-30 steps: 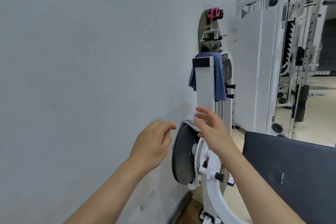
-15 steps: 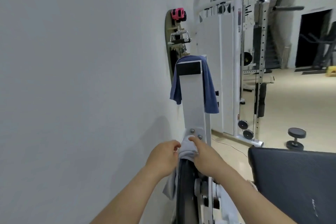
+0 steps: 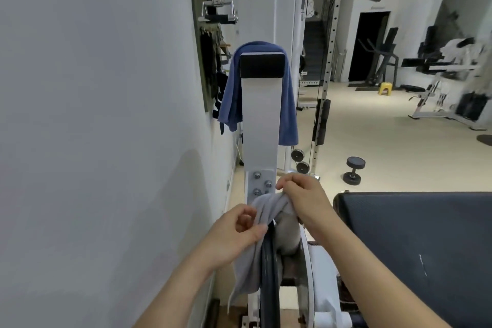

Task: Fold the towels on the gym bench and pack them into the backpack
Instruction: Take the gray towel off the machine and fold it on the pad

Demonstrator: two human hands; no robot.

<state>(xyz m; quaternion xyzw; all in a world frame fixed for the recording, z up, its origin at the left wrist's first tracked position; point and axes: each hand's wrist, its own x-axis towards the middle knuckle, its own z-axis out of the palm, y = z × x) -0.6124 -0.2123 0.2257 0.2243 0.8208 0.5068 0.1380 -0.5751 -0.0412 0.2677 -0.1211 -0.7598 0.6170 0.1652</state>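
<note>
Towel, grey, soft woven cloth, lies draped over the top edge of a dark round weight plate mounted at the foot of a white metal upright. Its long axis runs down the plate's left face, the loose end hanging toward the floor; the upper part is bunched into folds across the plate's rim. The left hand pinches the cloth between thumb and curled fingers on the plate's left side. The right hand grips the bunched fabric at the plate's top, fingers curled over it.

A second towel, blue, of similar soft cloth, is slung over the top of the upright behind a black rectangular pad, both ends hanging straight down either side.

At the right edge sits a black padded bench, its surface finely textured. A black round-headed dumbbell lies on the pale floor beyond.
</note>
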